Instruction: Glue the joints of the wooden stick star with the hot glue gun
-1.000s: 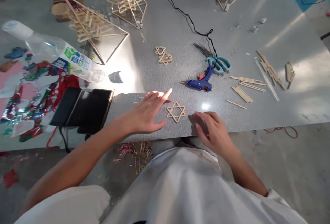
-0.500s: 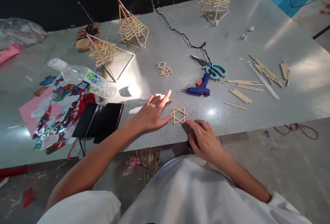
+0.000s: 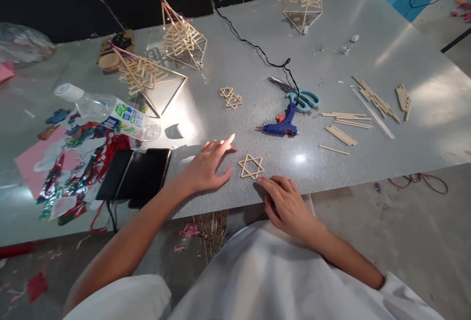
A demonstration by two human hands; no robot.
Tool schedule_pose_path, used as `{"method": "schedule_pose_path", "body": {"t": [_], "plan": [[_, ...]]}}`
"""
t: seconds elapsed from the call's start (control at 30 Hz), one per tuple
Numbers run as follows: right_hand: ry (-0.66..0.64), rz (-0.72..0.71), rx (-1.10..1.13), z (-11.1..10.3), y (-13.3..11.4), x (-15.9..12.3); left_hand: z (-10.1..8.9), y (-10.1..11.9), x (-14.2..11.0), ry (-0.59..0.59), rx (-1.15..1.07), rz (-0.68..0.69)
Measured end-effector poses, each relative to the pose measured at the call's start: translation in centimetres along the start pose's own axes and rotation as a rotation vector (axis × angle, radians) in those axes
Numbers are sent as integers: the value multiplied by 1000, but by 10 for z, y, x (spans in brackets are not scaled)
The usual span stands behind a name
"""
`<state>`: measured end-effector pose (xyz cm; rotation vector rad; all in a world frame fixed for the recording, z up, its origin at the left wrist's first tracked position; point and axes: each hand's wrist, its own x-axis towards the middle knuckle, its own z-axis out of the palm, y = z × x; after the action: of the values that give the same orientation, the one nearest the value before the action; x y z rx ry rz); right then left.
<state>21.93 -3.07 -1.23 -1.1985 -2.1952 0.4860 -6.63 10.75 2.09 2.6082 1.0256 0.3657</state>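
A six-pointed star of thin wooden sticks (image 3: pixel 242 170) lies flat on the grey table near its front edge. Left of it rests my left hand (image 3: pixel 209 167), open, thumb and forefinger spread apart, a small gap from the star. My right hand (image 3: pixel 287 206) is at the star's lower right, forefinger stretched to its corner and the other fingers loosely bent; it holds nothing. Beyond the star lies a blue glue gun (image 3: pixel 281 127), its nozzle pointing left. Two smaller stick stars (image 3: pixel 233 100) lie farther back, touching or overlapping.
Blue-handled scissors (image 3: pixel 308 100) lie behind the glue gun, by a black cord (image 3: pixel 253 45). Loose sticks (image 3: pixel 342 135) are at right. Stick pyramids (image 3: pixel 184 40) stand at the back. A clear bottle (image 3: pixel 110 112), a black phone (image 3: pixel 150 173) and shiny scraps (image 3: pixel 69 177) fill the left.
My left hand has drawn back left, its thumb off the star. The star is turned slightly, and my right forefinger remains at its lower right corner. The view has shifted a little.
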Motion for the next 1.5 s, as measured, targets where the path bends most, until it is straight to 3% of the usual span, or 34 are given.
{"method": "schedule_pose_path", "body": {"t": [0.13, 0.27, 0.37, 0.43, 0.53, 0.6, 0.67, 0.77, 0.9, 1.0, 1.17, 1.5], "plan": [[-26, -10, 16, 1, -4, -2, 13, 23, -17, 68, -59, -62], [-47, -74, 84, -6, -2, -2, 34, 46, -28, 217, -11, -91], [26, -149, 126, -31, 16, 5, 45, 55, -30, 287, 13, -133], [102, -198, 30, -56, 34, 13, 48, 60, -29, 297, 24, -173], [166, -186, -129, -90, 58, 28, 52, 65, -29, 306, 20, -216], [156, -182, -142, -97, 65, 35, 54, 67, -30, 326, 13, -233], [95, -191, -112, -90, 63, 39, 53, 67, -30, 343, 5, -237], [3, -155, -64, -61, 51, 37, 45, 59, -29, 294, -6, -182], [49, 7, -41, -22, 24, 24, 26, 43, -21, 147, -27, -59], [79, 144, -142, -7, 0, 12, 22, 38, -16, 103, -40, -18], [102, 211, -171, 0, -26, -2, 32, 49, -26, 175, -38, -52], [70, 231, -109, -6, -27, -15, 42, 89, -54, 204, -196, -99]]}}
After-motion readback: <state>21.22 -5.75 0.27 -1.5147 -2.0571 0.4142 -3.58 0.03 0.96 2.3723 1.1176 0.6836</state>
